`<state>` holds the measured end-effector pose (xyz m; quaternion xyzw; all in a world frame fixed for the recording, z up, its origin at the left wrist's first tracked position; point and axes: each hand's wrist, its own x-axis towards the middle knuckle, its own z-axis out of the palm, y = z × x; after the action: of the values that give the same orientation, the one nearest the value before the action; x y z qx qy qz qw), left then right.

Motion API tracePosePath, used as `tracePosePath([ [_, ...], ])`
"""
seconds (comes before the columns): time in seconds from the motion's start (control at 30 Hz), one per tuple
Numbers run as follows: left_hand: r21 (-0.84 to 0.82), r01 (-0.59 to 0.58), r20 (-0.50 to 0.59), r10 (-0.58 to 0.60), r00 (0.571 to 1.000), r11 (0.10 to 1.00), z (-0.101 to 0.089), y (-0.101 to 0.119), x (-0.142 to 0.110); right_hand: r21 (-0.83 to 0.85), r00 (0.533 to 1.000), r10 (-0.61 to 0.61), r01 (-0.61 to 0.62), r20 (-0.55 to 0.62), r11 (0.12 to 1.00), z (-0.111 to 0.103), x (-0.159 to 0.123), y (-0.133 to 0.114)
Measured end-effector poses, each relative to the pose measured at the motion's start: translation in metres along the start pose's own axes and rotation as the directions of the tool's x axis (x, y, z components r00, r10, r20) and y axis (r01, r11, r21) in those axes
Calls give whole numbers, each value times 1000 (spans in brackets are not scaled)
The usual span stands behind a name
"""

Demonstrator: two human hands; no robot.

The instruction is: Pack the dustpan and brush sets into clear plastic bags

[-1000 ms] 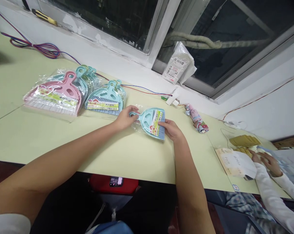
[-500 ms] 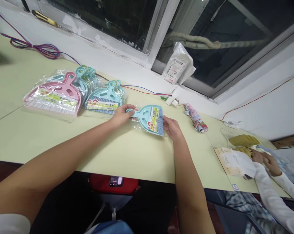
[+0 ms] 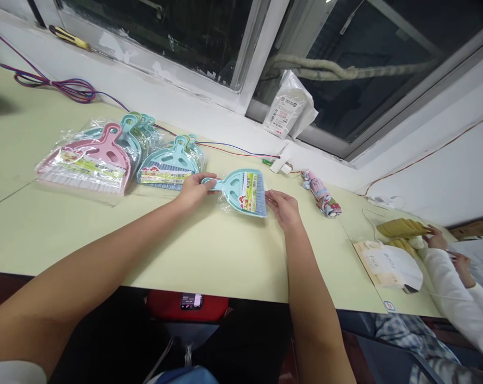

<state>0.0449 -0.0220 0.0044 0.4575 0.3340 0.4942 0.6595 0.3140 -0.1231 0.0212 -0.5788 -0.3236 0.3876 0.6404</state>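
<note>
A small light-blue dustpan and brush set (image 3: 235,193) in a clear plastic bag lies sideways between my hands, its handle to the left and bristles to the right. My left hand (image 3: 194,193) is closed around the handle end. The fingers of my right hand (image 3: 283,208) pinch the bag's edge beside the bristles. To the left, a pink bagged dustpan set (image 3: 109,144) lies on top of several blue and green ones. Just behind my left hand is another stack, with a blue bagged dustpan set (image 3: 167,162) on top.
A pale yellow table (image 3: 221,256) runs along the window wall. Coiled wires (image 3: 73,90), a screwdriver (image 3: 69,37), a white packet (image 3: 287,109) and a patterned cloth bundle (image 3: 321,193) lie along the back. At right, a co-worker's hands (image 3: 435,238) are by yellow cloth (image 3: 401,228).
The bagged dustpan set stays held in both my hands, with only a slight shift left in view. At right, the co-worker's hands have moved apart, one reaching to the yellow cloth.
</note>
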Motion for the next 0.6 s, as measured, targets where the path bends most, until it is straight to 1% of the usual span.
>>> tracePosePath([
  [0.13, -25, 38, -34, -39, 999, 999, 1, 2, 0, 41, 998, -48, 49, -27, 998, 3, 0, 1],
  [0.2, -65, 72, -43, -75, 996, 995, 1, 4, 0, 36, 998, -45, 47, -44, 998, 5, 1, 2],
  [0.27, -95, 101, -38, -105, 994, 990, 2, 7, -1, 19, 996, -47, 49, -79, 999, 4, 2, 2],
  [0.37, -84, 118, -26, -120, 992, 989, 3, 10, -3, 22, 986, -78, 83, -150, 996, 0, 5, 1],
  [0.4, -74, 122, -16, -124, 992, 990, 3, 10, -4, 30, 985, -79, 84, -153, 996, -2, 7, 1],
  [0.47, -53, 143, 23, -142, 990, 988, 3, 10, -5, 30, 992, -48, 51, -119, 998, -4, 8, 1],
  [0.53, -34, 170, 65, -168, 984, 985, 4, 9, -7, 1, 997, -23, 23, -75, 1000, -4, 8, 2],
  [0.6, -22, 188, 91, -185, 978, 982, 4, 8, -7, -29, 998, -29, 27, -61, 999, -3, 9, 3],
])
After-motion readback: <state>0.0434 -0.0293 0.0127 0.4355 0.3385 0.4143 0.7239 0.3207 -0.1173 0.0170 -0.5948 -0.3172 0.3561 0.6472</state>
